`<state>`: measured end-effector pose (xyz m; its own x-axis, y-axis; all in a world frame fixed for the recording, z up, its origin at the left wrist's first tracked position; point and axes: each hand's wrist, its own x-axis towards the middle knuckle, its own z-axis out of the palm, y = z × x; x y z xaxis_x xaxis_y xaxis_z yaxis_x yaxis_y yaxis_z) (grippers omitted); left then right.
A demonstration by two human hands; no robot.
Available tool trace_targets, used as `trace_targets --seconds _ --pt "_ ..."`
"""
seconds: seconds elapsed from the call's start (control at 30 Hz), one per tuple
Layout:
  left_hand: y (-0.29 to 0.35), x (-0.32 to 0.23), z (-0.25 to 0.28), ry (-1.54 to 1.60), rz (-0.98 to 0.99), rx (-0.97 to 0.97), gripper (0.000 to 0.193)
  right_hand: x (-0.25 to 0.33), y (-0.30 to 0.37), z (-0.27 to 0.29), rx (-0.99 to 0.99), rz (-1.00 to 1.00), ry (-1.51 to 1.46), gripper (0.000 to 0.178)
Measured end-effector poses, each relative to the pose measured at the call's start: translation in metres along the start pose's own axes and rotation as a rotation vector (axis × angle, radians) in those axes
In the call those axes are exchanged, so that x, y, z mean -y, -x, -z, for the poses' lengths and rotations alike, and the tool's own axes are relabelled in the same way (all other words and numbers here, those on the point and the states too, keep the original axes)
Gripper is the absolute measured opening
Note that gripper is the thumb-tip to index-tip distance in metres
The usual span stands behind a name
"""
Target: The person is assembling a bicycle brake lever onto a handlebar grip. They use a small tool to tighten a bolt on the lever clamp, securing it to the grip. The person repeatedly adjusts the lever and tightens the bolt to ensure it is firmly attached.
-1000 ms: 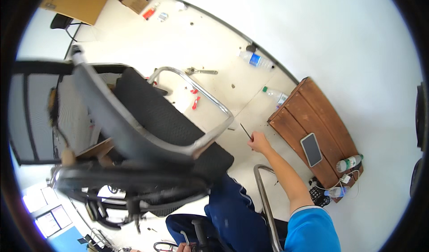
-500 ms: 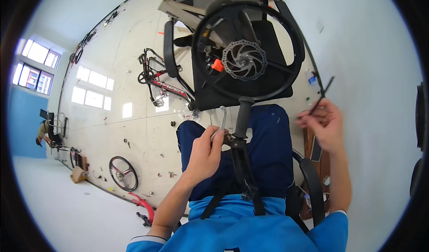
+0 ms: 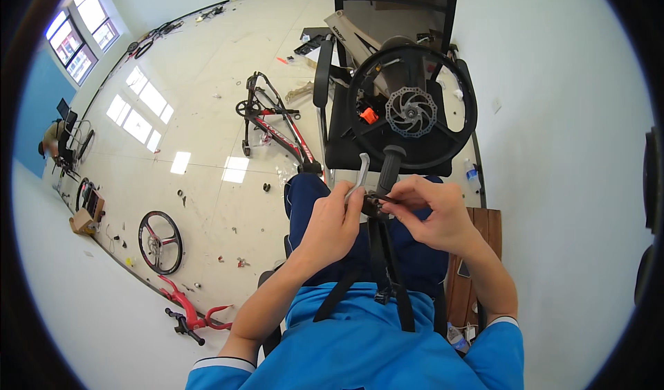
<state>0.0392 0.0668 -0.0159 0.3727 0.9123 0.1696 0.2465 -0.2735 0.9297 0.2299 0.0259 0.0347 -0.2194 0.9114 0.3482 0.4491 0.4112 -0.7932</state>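
Observation:
My left hand [image 3: 332, 224] is closed on a silver brake lever [image 3: 363, 167], whose curved end sticks up past my fingers. Beside it, a ribbed black handlebar grip [image 3: 391, 170] points away from me over my lap. My right hand [image 3: 437, 213] pinches a thin black hex key [image 3: 389, 200], its tip at the dark clamp [image 3: 373, 206] below the grip. Fingers partly cover that clamp, so how the key sits in it cannot be made out. A black bar [image 3: 380, 251] runs from the clamp down toward my waist.
Ahead, a black armchair [image 3: 339, 137] carries a black wheel [image 3: 470, 110] with a disc rotor [image 3: 411, 112]. On the left floor lie a red-and-black bike frame [image 3: 280, 135], another wheel [image 3: 160, 242] and a red fork [image 3: 190, 310]. A wooden bench [image 3: 486, 231] stands right. Another person [image 3: 52, 139] works far left.
My right hand has come in from the right with the hex key and is now at the clamp, close to my left hand. My left hand still holds the brake lever. The view has shifted.

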Motion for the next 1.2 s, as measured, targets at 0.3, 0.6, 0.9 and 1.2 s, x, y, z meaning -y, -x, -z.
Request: trace_targets --seconds 0.3,0.6,0.9,1.2 --pt "0.028 -0.009 0.002 -0.100 -0.065 -0.012 0.024 0.023 0.019 -0.015 0.116 0.334 0.512 0.029" --pt "0.053 0.029 -0.009 -0.167 -0.162 -0.073 0.022 0.014 0.042 -0.053 0.120 0.260 0.600 0.015" --pt "0.049 0.045 -0.002 -0.170 -0.143 -0.088 0.021 0.007 0.032 -0.068 0.078 0.198 0.447 0.014" --pt "0.050 0.057 0.008 -0.249 -0.291 0.073 0.025 0.060 0.009 -0.049 0.222 0.620 0.757 0.025"
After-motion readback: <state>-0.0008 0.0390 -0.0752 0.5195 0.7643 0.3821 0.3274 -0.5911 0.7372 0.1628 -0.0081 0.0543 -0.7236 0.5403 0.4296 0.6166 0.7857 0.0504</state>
